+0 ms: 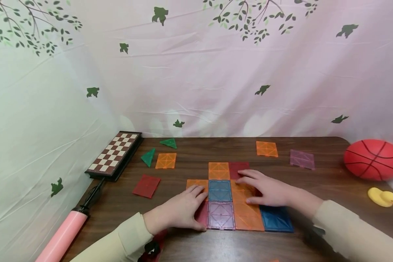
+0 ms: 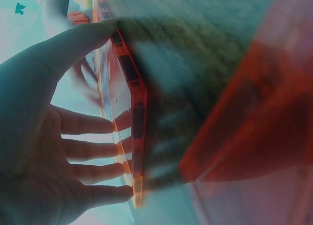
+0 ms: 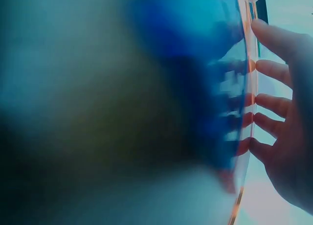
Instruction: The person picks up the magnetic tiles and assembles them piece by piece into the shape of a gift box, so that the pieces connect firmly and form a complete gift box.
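Flat translucent magnetic tiles lie edge to edge in a stepped shape at the table's middle. Its top row is an orange tile [image 1: 218, 170] beside a dark red tile [image 1: 238, 169]. Below are a blue tile [image 1: 220, 190] and a purple tile [image 1: 221, 215], with orange tiles [image 1: 249, 218] to their right and a darker blue tile [image 1: 277, 219] at the right end. My left hand [image 1: 183, 209] rests on the left side, partly covering an orange tile [image 1: 194, 183] and a red tile [image 1: 202, 214]. Fingers spread, my right hand [image 1: 268, 187] touches the right side.
Loose tiles lie around: red [image 1: 146, 186], orange [image 1: 166, 160], green triangles [image 1: 148, 157], orange [image 1: 266, 149] and purple [image 1: 302, 159]. A chessboard [image 1: 114, 153] and pink pump [image 1: 63, 236] stand left; a red ball [image 1: 374, 160] and yellow duck [image 1: 382, 197] sit right.
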A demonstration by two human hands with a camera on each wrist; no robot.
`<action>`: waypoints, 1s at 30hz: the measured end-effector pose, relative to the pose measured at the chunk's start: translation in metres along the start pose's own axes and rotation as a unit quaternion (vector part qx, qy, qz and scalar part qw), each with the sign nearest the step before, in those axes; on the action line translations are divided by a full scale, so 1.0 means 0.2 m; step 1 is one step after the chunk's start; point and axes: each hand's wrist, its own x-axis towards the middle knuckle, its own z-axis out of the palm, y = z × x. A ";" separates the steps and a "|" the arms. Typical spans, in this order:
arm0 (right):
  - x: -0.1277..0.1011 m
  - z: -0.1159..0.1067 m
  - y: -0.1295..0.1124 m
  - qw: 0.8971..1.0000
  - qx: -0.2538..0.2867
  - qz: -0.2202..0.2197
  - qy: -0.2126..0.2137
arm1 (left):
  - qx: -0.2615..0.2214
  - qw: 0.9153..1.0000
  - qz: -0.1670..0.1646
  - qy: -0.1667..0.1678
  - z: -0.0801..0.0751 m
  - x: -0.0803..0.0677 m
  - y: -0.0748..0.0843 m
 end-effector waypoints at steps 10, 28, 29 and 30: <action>-0.29 0.03 -0.05 1.000 0.018 0.017 -0.009 | -0.012 1.000 0.006 0.010 0.01 0.01 -0.03; -0.26 0.01 0.05 0.999 0.033 -0.002 0.017 | 0.069 0.974 0.189 0.102 -0.03 -0.03 0.36; -0.27 0.01 0.05 0.999 0.034 -0.001 0.019 | 0.073 0.969 0.217 0.095 -0.03 -0.03 0.40; -0.27 0.01 0.05 0.999 0.035 0.000 0.019 | 0.075 0.963 0.244 0.088 -0.02 -0.03 0.45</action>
